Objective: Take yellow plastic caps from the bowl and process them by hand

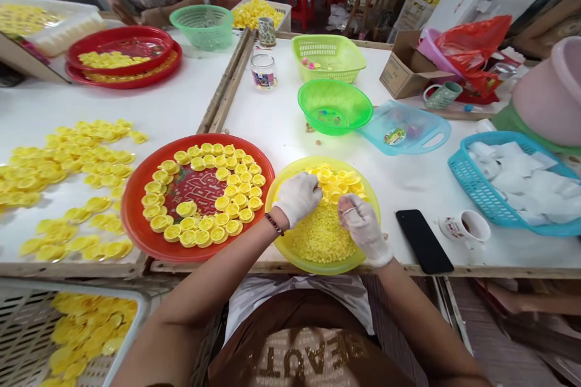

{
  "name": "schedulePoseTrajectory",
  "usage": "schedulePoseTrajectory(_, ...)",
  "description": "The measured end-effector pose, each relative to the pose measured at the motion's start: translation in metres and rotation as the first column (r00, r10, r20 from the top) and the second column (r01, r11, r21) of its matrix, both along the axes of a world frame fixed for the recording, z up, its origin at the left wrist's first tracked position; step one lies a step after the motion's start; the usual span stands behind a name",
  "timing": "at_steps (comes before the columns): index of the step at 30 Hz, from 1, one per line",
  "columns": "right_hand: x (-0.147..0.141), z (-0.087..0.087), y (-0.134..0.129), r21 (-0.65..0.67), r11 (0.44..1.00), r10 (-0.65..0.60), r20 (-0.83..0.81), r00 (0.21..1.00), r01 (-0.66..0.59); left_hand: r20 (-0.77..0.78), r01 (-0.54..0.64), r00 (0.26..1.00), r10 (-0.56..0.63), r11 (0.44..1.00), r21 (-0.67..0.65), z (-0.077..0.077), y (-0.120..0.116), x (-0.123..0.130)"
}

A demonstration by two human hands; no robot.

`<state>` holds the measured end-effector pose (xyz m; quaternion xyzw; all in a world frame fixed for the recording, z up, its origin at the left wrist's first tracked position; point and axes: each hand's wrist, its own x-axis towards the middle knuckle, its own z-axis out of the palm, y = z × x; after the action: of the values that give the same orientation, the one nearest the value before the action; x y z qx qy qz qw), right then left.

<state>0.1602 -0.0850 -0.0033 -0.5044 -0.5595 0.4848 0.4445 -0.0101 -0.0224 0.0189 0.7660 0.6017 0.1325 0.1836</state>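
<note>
From where I stand, the white tabletop is the biggest thing here, its far and right edges partly hidden by baskets, boxes and tubs. The red tray sits at its near edge, across the wooden strip on the left, and a ring of little yellow cups covers much of its printed floor. Just right of it, at the same near edge, the yellow basin opens upward, part of its rim hidden by the two gloved hands. The left hand, knuckles up, has its fingers curled over the basin's middle; the right hand comes in from the right rim, thumb and fingers bent close together. I can't tell whether either grip is closed on anything, as the fingertips are hidden or blurred. The round yellow cups heap toward the basin's far rim, tipped every way, while those on the tray mostly face up. Tiny yellow pellets fill the near side, too small to make out singly.
</note>
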Motion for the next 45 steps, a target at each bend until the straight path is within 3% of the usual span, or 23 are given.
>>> schedulePoseTrajectory(3, -0.002, 0.006, 0.006, -0.205, 0.978, -0.099, -0.341, 0.935, 0.029, 0.009, -0.024, 1.0, 0.024, 1.0, 0.019, 0.002, -0.007, -0.007)
schedulePoseTrajectory(6, -0.009, 0.018, 0.016, -0.228, 0.973, -0.13, -0.47, 0.873, 0.023, 0.094, -0.053, 0.994, 0.05, 0.998, 0.03, 0.005, -0.019, -0.015)
schedulePoseTrajectory(9, -0.021, 0.031, 0.028, -0.206, 0.978, -0.133, -0.561, 0.817, 0.017, 0.289, -0.087, 0.954, 0.075, 0.996, 0.028, 0.003, -0.028, -0.017)
schedulePoseTrajectory(14, -0.047, 0.042, 0.046, -0.069, 0.994, -0.113, -0.625, 0.772, 0.089, 0.625, -0.024, 0.775, 0.089, 0.993, -0.112, -0.003, -0.035, -0.014)
schedulePoseTrajectory(19, -0.057, 0.04, 0.051, 0.032, 0.983, -0.122, -0.616, 0.778, 0.18, 0.758, 0.055, 0.629, 0.172, 0.963, -0.264, -0.004, -0.036, -0.011)
schedulePoseTrajectory(27, -0.047, 0.039, 0.054, -0.038, 0.986, -0.147, -0.655, 0.741, 0.162, 0.78, 0.07, 0.587, 0.216, 0.947, -0.315, -0.002, -0.035, -0.011)
schedulePoseTrajectory(30, -0.04, 0.04, 0.05, -0.025, 0.986, -0.144, -0.612, 0.778, 0.163, 0.796, 0.097, 0.547, 0.26, 0.925, -0.368, -0.002, -0.035, -0.013)
schedulePoseTrajectory(32, -0.034, 0.039, 0.044, 0.032, 0.989, -0.105, -0.515, 0.85, 0.142, 0.796, 0.088, 0.545, 0.263, 0.927, -0.366, -0.002, -0.034, -0.014)
schedulePoseTrajectory(35, -0.025, 0.036, 0.033, 0.157, 0.982, -0.07, -0.204, 0.976, 0.103, 0.785, 0.038, 0.576, 0.228, 0.952, -0.304, -0.001, -0.034, -0.015)
schedulePoseTrajectory(37, -0.021, 0.032, 0.027, 0.252, 0.967, -0.042, 0.03, 0.999, 0.033, 0.781, 0.024, 0.589, 0.209, 0.961, -0.275, 0.0, -0.034, -0.015)
schedulePoseTrajectory(39, -0.019, 0.028, 0.024, 0.295, 0.955, -0.025, 0.16, 0.987, -0.024, 0.78, 0.02, 0.591, 0.203, 0.964, -0.266, 0.0, -0.034, -0.014)
schedulePoseTrajectory(45, -0.009, 0.022, 0.017, 0.208, 0.974, -0.123, 0.137, 0.983, 0.092, 0.784, -0.019, 0.554, 0.28, 0.946, -0.324, 0.006, -0.038, -0.029)
